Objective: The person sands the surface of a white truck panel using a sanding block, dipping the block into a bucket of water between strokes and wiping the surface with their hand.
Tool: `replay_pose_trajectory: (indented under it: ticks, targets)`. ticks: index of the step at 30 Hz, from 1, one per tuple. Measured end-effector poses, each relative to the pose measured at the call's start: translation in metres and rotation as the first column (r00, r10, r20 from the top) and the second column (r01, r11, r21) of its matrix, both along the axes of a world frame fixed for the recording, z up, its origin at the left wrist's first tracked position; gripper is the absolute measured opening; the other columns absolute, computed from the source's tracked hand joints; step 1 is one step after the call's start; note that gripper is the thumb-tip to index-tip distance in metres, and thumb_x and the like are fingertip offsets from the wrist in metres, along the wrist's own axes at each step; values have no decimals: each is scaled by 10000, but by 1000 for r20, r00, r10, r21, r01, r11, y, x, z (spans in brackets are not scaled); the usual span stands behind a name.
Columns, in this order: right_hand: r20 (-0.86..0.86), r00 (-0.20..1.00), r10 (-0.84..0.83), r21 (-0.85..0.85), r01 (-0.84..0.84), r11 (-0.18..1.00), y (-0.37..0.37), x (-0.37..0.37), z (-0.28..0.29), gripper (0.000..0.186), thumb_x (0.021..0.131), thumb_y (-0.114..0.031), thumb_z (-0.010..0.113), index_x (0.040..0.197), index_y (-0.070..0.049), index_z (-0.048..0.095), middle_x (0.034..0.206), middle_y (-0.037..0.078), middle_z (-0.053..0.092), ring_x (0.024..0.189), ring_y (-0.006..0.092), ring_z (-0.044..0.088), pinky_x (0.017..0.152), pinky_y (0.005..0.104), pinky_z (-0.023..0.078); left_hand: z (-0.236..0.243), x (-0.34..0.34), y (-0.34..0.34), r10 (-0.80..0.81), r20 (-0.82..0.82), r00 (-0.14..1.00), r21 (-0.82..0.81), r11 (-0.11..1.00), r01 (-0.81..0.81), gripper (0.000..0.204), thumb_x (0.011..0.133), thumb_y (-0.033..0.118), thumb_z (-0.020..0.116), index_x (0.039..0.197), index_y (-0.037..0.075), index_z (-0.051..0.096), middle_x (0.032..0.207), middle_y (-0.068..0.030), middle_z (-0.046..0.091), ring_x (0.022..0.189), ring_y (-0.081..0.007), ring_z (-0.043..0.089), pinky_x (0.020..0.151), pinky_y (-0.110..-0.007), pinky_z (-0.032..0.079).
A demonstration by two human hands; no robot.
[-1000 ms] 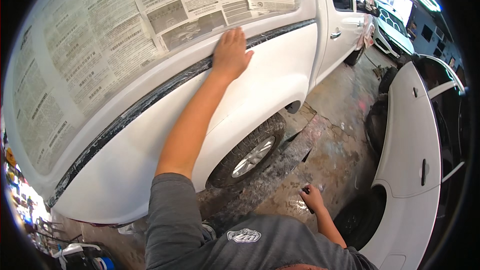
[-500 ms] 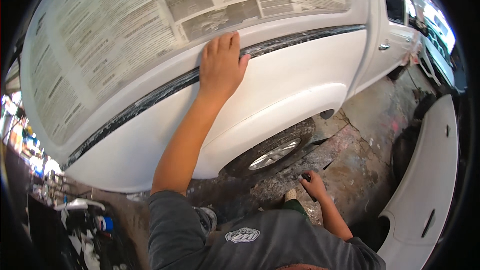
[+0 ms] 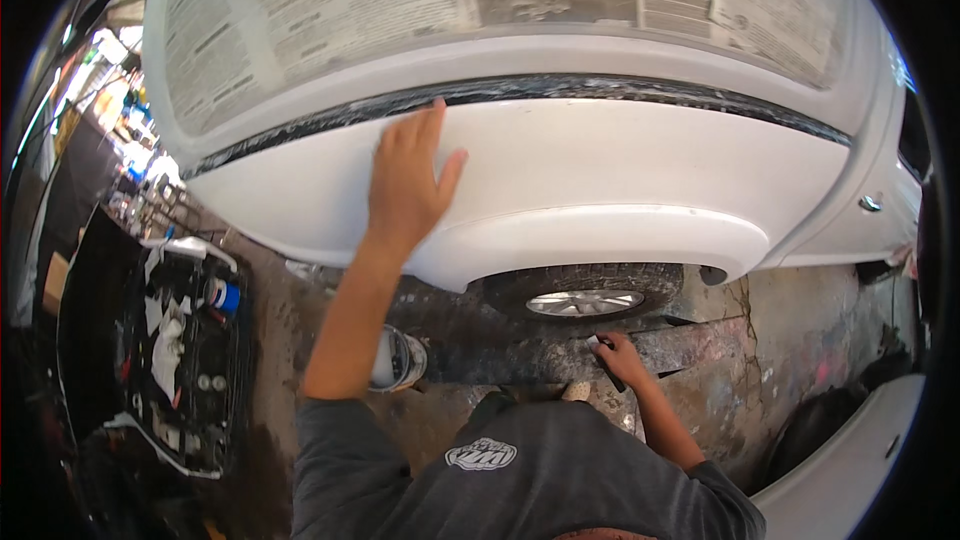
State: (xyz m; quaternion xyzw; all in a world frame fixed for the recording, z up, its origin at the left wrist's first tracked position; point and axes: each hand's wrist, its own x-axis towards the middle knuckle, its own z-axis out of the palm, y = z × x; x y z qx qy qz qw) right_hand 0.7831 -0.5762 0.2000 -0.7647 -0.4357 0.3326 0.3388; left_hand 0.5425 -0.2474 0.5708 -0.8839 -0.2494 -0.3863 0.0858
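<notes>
My left hand (image 3: pixel 408 172) lies on or just over the white truck side panel (image 3: pixel 600 150), fingers extended and thumb apart, fingertips near the scuffed black strip (image 3: pixel 600 90) along its top. Above the strip, the window (image 3: pixel 320 10) is covered with newspaper and tape. My right hand (image 3: pixel 615 350) is low in front of the rear wheel (image 3: pixel 583 290), fingers wrapped round a dark oblong object (image 3: pixel 610 372) that has a pale end; I cannot make out exactly what it is.
A bucket (image 3: pixel 397 360) stands on the floor below my left arm. At the left lie an opened dark car body (image 3: pixel 100 320) and a tray of parts (image 3: pixel 200 370) with a blue-and-white can (image 3: pixel 222 295). A white car (image 3: pixel 840 470) is at the lower right.
My view has swung left, bringing the truck's side square on and showing more of the left floor. My left hand has moved down and slightly left from the window's edge onto the panel below.
</notes>
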Motion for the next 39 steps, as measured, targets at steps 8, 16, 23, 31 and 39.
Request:
replay_pose_trajectory:
  ticks: [8, 16, 23, 31, 39]
  targets:
    - [-771, 631, -85, -330, -282, 901, 115, -106, -2, 519, 997, -312, 691, 1431, -45, 592, 1215, 112, 710, 1085, 199, 682, 942, 353, 534, -310, -136, -124, 405, 92, 910, -798, 577, -175, 422, 1016, 270, 682, 1354, 18, 670, 1388, -234, 596, 1291, -438, 557, 1114, -505, 451]
    - [-506, 655, 562, -182, -717, 672, 254, -336, -88, 559, 955, -342, 725, 1378, 6, 612, 1196, 191, 719, 1092, 287, 690, 964, 412, 522, -488, -336, -135, 699, -151, 699, -913, 172, -369, 334, 1016, 203, 657, 1279, -2, 680, 1297, -246, 608, 1231, -452, 580, 1067, -512, 465]
    - [-187, 690, 699, -286, -719, 634, 361, -535, -188, 507, 993, -268, 671, 1399, 22, 579, 1244, 308, 699, 1226, 474, 649, 1023, 514, 503, -629, -440, -66, 655, -464, 596, -875, -236, -422, 366, 1007, 93, 604, 1353, -25, 624, 1414, -288, 578, 1287, -490, 583, 1060, -547, 497]
    - [70, 736, 673, -644, -481, 594, 381, -536, -305, 392, 930, -128, 674, 1300, 0, 645, 1235, 334, 688, 1190, 518, 647, 1022, 556, 523, -668, -420, -2, 154, -653, 741, -687, -532, -495, 384, 1046, 217, 512, 1347, 41, 672, 1337, -263, 692, 1279, -457, 647, 1066, -540, 531]
    - [-4, 719, 695, -293, -665, 687, 371, -526, -206, 289, 1031, -168, 620, 1282, -37, 676, 1227, 243, 707, 1128, 450, 670, 954, 532, 522, -601, -442, -21, 669, -437, 601, -886, -208, -413, 519, 952, 133, 685, 1457, 65, 590, 1325, -247, 691, 1333, -419, 601, 1113, -513, 488]
